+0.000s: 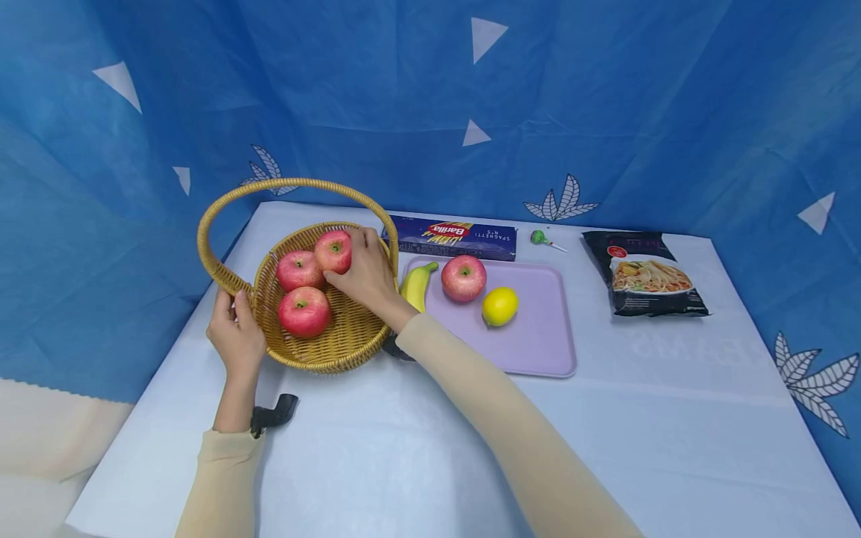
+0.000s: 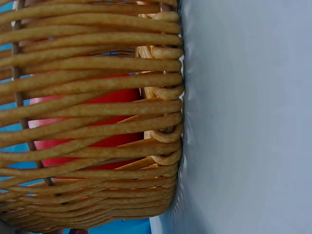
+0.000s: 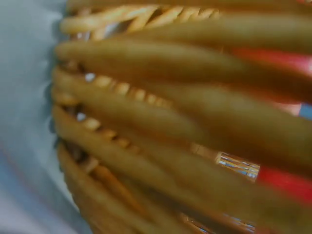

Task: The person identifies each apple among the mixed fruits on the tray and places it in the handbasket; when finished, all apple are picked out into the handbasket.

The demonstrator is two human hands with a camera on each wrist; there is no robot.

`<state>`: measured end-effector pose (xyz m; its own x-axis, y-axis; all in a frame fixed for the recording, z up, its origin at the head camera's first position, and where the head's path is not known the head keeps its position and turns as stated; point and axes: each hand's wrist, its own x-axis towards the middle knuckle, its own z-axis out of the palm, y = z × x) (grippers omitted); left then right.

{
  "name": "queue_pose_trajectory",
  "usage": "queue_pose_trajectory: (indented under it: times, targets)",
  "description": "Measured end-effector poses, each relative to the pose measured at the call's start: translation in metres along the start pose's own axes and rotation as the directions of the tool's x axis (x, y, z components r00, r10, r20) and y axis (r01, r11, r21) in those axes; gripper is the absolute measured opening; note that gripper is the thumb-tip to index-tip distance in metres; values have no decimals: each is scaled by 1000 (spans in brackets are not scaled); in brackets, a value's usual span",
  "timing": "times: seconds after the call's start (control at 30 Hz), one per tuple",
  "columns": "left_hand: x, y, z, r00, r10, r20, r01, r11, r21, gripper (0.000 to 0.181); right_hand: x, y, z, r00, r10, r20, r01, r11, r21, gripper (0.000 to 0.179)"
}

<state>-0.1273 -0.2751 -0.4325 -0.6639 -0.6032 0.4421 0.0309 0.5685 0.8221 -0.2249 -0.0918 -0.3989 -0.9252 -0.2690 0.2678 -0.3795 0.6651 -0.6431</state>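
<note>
A wicker basket point(image 1: 359, 336) with a tall arched handle stands on the left part of the table. My left hand point(image 1: 237, 336) grips its left side, where the handle meets the rim. Reaching over the right rim, my right hand point(image 1: 368, 273) holds a red apple point(image 1: 332, 252) between thumb and fingers, inside the basket. Two more apples lie there: one point(image 1: 297, 270) beside the held one and another point(image 1: 305, 312) nearer the front. Red shows through the woven wall point(image 2: 87, 151) in the left wrist view; the right wrist view has blurred wicker point(image 3: 146, 107) up close.
Right of the basket, a lilac tray point(image 1: 538, 351) carries a banana point(image 1: 417, 288), an apple point(image 1: 463, 279) and a lemon point(image 1: 500, 306). Behind it lies a blue spaghetti box point(image 1: 451, 237). A lollipop point(image 1: 539, 237) and a black noodle packet point(image 1: 642, 276) are farther right.
</note>
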Motion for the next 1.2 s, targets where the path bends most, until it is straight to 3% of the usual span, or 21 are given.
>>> queue_pose_trajectory:
  times: [0.6,1.2]
  targets:
    - [0,2,0,1000,4,4,-4,1000,5,35,3,0,6,991,115,68,-108,989,-97,69]
    - [0,1,0,1000,7,-1,-7,1000,6,35,5,0,13,977,178,118,-153,968,-197,56]
